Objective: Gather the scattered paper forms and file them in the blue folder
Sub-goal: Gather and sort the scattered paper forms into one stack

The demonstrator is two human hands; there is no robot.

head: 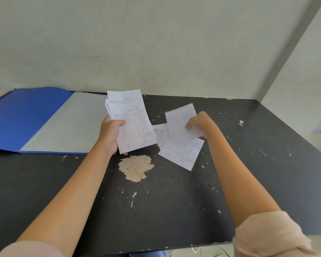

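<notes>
Both hands hold thin ruled paper forms over the chipped black worktop.
Left hand, fingers curled round a fanned stack of forms; right hand pinches a single form, blurred. Two more forms lie flat and overlapping under it. The blue folder lies open at far left, pale inner leaf up. A ragged beige patch scars the paint.

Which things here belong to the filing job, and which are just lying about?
Job: folder; stack in left hand; form in right hand; loose forms on table.
Lying about: peeled patch; white flakes.
</notes>
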